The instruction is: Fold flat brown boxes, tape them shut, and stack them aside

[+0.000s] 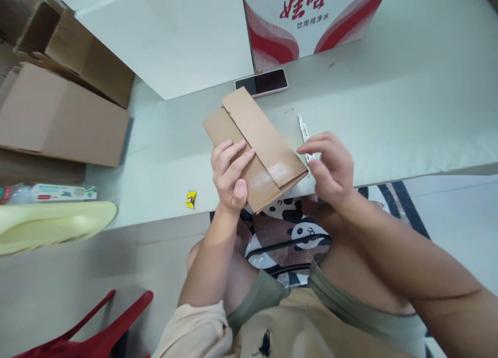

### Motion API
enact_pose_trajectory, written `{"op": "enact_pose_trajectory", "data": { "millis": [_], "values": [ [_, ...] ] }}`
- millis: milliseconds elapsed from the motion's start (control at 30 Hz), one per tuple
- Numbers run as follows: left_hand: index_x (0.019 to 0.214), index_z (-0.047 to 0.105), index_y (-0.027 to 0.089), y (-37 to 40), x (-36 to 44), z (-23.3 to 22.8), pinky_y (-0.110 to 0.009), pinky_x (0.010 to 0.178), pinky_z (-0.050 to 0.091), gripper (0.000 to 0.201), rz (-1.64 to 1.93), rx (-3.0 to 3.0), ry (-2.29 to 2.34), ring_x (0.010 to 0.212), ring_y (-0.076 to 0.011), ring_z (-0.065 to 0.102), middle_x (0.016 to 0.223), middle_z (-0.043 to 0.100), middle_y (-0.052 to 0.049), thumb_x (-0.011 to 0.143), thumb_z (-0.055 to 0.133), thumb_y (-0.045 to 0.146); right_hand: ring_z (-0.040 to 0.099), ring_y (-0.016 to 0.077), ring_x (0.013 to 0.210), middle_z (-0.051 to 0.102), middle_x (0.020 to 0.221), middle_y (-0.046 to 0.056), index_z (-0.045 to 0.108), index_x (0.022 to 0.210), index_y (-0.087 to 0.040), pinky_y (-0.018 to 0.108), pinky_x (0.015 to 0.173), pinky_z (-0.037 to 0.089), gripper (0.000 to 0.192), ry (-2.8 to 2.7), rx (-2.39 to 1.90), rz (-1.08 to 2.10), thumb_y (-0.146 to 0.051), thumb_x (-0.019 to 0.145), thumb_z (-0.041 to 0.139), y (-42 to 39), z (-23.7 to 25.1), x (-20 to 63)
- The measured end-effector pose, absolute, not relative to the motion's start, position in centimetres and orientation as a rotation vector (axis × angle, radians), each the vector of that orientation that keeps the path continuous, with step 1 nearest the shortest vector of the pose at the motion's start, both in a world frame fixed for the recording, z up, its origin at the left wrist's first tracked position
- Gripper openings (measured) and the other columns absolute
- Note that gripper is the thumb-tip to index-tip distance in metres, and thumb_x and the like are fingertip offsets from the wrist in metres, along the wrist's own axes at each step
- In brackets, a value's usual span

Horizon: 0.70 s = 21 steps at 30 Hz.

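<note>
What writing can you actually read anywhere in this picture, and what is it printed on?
"娃哈哈" in large red characters, partly cut off at the top edge, on the red-and-white carton.
"饮用纯净水" in smaller red characters just below, on the same carton.
Label on the plastic bottle lying at the left: too small and blurred to read.
Small yellow wrapper on the table: print unreadable.
Folded cardboard box in the hands: no text visible.

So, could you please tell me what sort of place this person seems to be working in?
Probably an informal packing spot on a floor or low platform: flattened cardboard boxes lie to the left, a printed drinks carton stands ahead, and the left hand and right hand hold a folded cardboard piece.
</note>
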<state>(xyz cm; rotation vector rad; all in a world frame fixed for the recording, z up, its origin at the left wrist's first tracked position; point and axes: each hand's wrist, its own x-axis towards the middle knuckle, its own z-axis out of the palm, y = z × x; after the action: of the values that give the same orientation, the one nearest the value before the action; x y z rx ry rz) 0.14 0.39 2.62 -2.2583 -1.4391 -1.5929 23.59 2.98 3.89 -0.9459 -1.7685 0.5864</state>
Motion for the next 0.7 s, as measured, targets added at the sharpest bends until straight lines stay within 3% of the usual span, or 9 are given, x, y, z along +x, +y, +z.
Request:
{"op": "enact_pose_trajectory", "data": {
  "millis": [67, 133, 233, 367, 533, 633, 700],
  "values": [
    [0.114, 0.076, 0.028, 0.6, 0.4, 2.5, -0.051, 0.116, 0.039, 0.061, -1.616, -2.227, -1.464, 0.125, -0.0295, 0.061, 0.122, 0.073, -0.008, 0.098, 0.028, 0.061, 0.064, 0.0222, 0.080, 0.067, 0.086, 0.007, 0.072, 0.093, -0.024, 0.041, 0.078, 0.055, 0.030, -1.781, -1.258, 0.457, -0.040, 0.094, 0.047, 4.0, 3.5, 24.4],
    [0.116, 0.076, 0.029, 0.6, 0.5, 2.5, -0.051, 0.116, 0.039, 0.057, -1.658, -2.234, -1.421, 0.125, -0.0292, 0.061, 0.124, 0.073, -0.007, 0.099, 0.030, 0.058, 0.062, 0.0220, 0.078, 0.068, 0.093, 0.008, 0.073, 0.105, -0.022, 0.037, 0.070, 0.050, 0.029, -1.901, -1.521, 0.419, -0.036, 0.089, 0.052, 5.0, 2.9, 25.1],
    [0.124, 0.073, 0.030, 0.6, 0.7, 2.6, -0.049, 0.115, 0.039, 0.050, -1.694, -2.250, -1.346, 0.127, -0.0283, 0.059, 0.128, 0.072, -0.006, 0.101, 0.033, 0.048, 0.063, 0.0277, 0.084, 0.071, 0.106, 0.013, 0.064, 0.133, -0.022, 0.036, 0.064, 0.046, 0.052, -2.110, -1.798, 0.472, -0.038, 0.085, 0.058, 6.1, 2.3, 25.6],
    [0.121, 0.075, 0.028, 0.5, 0.6, 2.6, -0.050, 0.115, 0.039, 0.054, -1.653, -2.231, -1.387, 0.126, -0.0289, 0.060, 0.126, 0.072, -0.007, 0.100, 0.031, 0.051, 0.063, 0.0311, 0.076, 0.073, 0.094, 0.014, 0.050, 0.146, -0.019, 0.040, 0.064, 0.047, 0.067, -2.171, -2.007, 0.547, -0.034, 0.082, 0.059, 6.6, 2.4, 25.7],
    [0.111, 0.079, 0.026, 0.1, 0.9, 2.9, -0.048, 0.112, 0.041, 0.068, -1.552, -2.157, -1.553, 0.121, -0.0291, 0.064, 0.118, 0.076, -0.008, 0.098, 0.024, 0.063, 0.058, 0.0273, 0.068, 0.069, 0.080, 0.009, 0.054, 0.140, -0.021, 0.039, 0.065, 0.046, 0.059, -2.057, -1.901, 0.550, -0.027, 0.082, 0.053, 6.2, 3.2, 25.6],
    [0.111, 0.079, 0.025, -0.4, 1.6, 3.5, -0.046, 0.109, 0.043, 0.065, -1.525, -2.101, -1.573, 0.119, -0.0282, 0.066, 0.115, 0.077, -0.007, 0.099, 0.025, 0.060, 0.056, 0.0235, 0.065, 0.063, 0.067, 0.004, 0.069, 0.117, -0.024, 0.035, 0.064, 0.044, 0.042, -1.932, -1.791, 0.636, -0.023, 0.080, 0.049, 5.8, 3.7, 25.7],
    [0.114, 0.079, 0.025, -0.9, 2.3, 3.8, -0.046, 0.108, 0.043, 0.064, -1.484, -2.055, -1.597, 0.118, -0.0283, 0.066, 0.116, 0.077, -0.008, 0.099, 0.026, 0.058, 0.060, 0.0220, 0.069, 0.066, 0.071, 0.004, 0.071, 0.105, -0.024, 0.034, 0.065, 0.045, 0.035, -1.792, -1.658, 0.768, -0.023, 0.081, 0.046, 5.5, 3.7, 25.8]
  ]
}}
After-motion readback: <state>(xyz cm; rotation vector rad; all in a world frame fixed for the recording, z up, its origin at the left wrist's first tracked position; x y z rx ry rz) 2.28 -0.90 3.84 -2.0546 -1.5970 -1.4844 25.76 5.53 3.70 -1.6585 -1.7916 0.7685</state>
